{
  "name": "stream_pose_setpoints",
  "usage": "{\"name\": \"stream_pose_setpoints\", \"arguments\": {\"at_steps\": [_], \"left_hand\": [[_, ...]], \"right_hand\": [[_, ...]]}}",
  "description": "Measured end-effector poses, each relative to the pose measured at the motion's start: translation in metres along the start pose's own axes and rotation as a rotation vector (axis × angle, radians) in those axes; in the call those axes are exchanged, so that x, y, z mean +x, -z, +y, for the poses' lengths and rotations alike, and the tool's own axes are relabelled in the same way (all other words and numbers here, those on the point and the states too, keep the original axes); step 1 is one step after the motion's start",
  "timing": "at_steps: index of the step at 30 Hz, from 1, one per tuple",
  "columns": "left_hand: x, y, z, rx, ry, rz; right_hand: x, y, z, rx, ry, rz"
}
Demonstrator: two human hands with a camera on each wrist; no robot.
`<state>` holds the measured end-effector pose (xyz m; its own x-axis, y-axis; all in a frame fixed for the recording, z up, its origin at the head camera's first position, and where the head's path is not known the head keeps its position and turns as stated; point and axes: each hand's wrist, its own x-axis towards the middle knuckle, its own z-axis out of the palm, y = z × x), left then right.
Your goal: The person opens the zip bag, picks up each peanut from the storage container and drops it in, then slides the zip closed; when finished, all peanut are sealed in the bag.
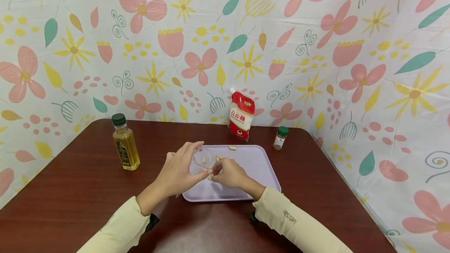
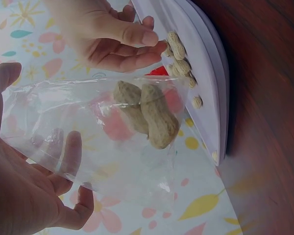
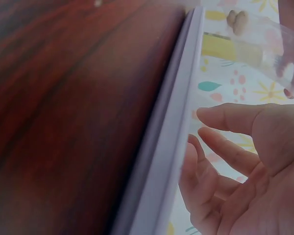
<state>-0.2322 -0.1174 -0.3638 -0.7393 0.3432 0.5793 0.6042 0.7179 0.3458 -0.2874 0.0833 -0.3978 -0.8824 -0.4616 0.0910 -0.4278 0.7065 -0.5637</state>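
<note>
My left hand (image 1: 178,169) holds a clear plastic bag (image 2: 105,166) by its mouth, thumb on one side and fingers on the other. Two unshelled peanuts (image 2: 159,115) lie at the bag's bottom, seen through the film. Over the tray (image 1: 246,167), my right hand (image 1: 230,173) has its fingers bent loosely near the bag. A small gap shows between its thumb and forefinger in the right wrist view, with nothing visible between them. Beyond those fingers, several loose peanuts (image 2: 176,46) are gathered on the pale purple tray in the left wrist view.
Left of the tray stands an oil bottle (image 1: 125,147) with a dark green cap. A red and white sugar pouch (image 1: 241,116) is upright behind it. A small green-capped spice jar (image 1: 280,139) stands at the back right. One peanut (image 1: 232,148) lies by the tray's far rim.
</note>
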Motion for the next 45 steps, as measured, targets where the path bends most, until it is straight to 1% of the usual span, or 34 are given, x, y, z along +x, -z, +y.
{"name": "stream_pose_setpoints", "arguments": {"at_steps": [5,14,30,35,39,45], "left_hand": [[-0.0001,0.0001,-0.0001,-0.003,0.003,-0.003],[-0.0004,0.0002,-0.0004,-0.006,0.008,-0.008],[-0.0003,-0.0003,-0.0005,0.002,0.012,-0.008],[-0.0004,0.0002,0.0000,0.006,0.003,0.010],[-0.0007,0.0001,-0.0005,0.008,-0.013,0.031],[0.0000,-0.0004,-0.0016,-0.001,-0.004,0.016]], "right_hand": [[0.0007,-0.0017,0.0019,-0.008,-0.020,-0.017],[0.0039,-0.0042,0.0031,0.001,-0.031,-0.058],[0.0058,-0.0055,0.0021,-0.043,-0.020,-0.065],[0.0062,-0.0051,0.0026,-0.041,-0.021,-0.068],[0.0052,-0.0034,0.0037,-0.044,-0.007,-0.059],[0.0026,0.0007,0.0042,-0.044,0.053,-0.038]]}}
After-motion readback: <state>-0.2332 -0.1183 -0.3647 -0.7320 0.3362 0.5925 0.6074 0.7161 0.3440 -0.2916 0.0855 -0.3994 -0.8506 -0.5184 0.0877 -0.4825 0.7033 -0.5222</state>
